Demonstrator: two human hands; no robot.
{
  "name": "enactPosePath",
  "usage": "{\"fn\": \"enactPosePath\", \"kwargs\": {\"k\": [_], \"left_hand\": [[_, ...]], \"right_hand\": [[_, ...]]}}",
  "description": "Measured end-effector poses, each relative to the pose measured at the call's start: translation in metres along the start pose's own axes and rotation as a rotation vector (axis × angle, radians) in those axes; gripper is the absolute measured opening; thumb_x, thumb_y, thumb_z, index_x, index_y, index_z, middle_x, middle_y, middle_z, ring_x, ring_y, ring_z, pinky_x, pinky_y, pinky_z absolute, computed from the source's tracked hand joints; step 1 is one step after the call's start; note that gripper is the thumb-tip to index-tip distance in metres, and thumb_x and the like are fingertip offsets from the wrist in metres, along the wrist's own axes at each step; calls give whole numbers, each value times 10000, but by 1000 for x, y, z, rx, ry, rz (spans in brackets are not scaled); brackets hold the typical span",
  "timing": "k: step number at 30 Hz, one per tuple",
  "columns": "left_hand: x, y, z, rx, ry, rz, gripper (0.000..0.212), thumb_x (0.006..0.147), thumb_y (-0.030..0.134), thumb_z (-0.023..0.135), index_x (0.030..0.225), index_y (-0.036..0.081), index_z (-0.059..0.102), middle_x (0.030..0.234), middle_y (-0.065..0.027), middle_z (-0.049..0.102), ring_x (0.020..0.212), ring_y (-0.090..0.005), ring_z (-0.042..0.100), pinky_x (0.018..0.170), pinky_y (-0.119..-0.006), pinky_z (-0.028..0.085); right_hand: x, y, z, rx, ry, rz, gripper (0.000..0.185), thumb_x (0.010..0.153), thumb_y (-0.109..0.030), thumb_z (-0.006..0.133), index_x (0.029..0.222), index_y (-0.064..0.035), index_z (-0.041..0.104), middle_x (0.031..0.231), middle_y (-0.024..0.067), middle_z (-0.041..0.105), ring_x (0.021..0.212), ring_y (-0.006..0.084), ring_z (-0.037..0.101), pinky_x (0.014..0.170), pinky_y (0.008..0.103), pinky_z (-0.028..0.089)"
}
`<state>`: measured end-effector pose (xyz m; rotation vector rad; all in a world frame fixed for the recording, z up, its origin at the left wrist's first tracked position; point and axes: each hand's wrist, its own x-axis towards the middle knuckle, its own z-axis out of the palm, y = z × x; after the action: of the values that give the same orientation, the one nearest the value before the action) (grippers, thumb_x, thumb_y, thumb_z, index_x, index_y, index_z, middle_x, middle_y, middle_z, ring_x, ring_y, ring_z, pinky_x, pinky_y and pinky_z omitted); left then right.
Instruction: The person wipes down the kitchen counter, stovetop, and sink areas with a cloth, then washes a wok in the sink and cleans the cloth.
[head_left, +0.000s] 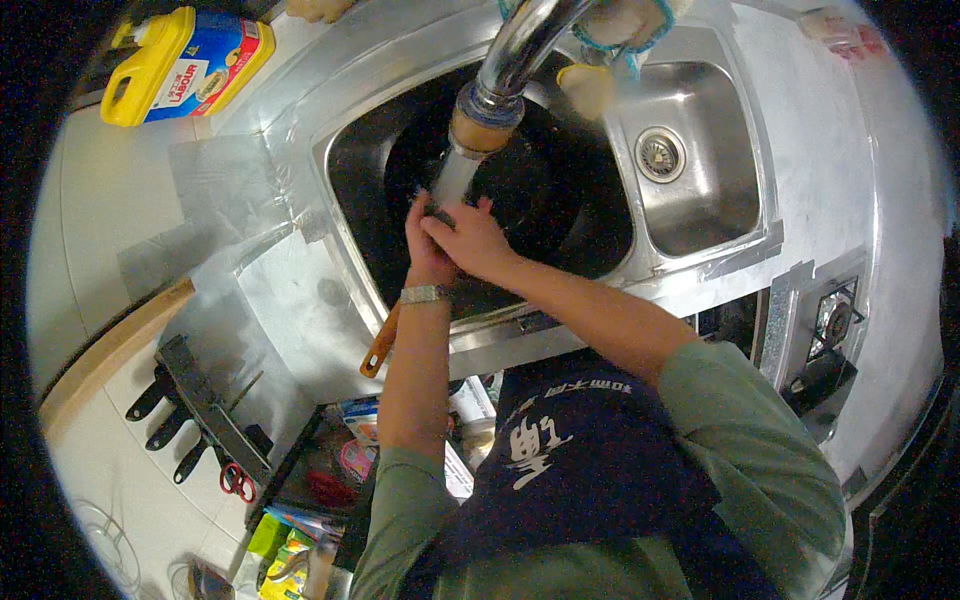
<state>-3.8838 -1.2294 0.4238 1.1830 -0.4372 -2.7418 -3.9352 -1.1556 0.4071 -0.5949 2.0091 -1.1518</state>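
Under the running faucet (480, 124), my left hand (424, 244) and my right hand (480, 240) meet, both wet in the water stream (454, 180). My right hand lies across the left one, thumb apart from its fingers. I see no object in either hand, though the inner palms are partly hidden. Beneath them a large dark wok (555, 180) sits in the big sink basin (604, 259). A wooden handle (380, 341), seemingly the wok's, sticks out over the front rim beside my left wrist, which wears a metal-band watch (423, 293).
On the right is a small steel basin (705, 202) with a drain strainer (660, 154). Cloths (585, 86) hang behind the faucet. A yellow detergent jug (191, 67) stands back left. Knives (171, 424) and red-handled scissors (238, 482) hang in a rack at left. A gas burner (835, 319) is far right.
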Motion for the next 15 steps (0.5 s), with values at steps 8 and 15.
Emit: {"fn": "enactPosePath", "kwargs": {"k": [8,15], "left_hand": [[25,-37,-1,116,151,160,386,976,340,416,1229,63,511,1209,-86,572,1106,-248,538,964,-402,411],[24,1,-13,91,12,124,504,973,455,373,1249,58,514,1214,-123,578,1095,-252,553,960,-384,425]], "right_hand": [[63,25,-12,-112,346,139,369,853,-354,575,1055,-45,579,845,210,651,789,405,637,759,494,514],[21,20,13,-343,66,-84,324,838,-345,567,920,-44,657,859,205,667,759,406,648,734,502,522]]}}
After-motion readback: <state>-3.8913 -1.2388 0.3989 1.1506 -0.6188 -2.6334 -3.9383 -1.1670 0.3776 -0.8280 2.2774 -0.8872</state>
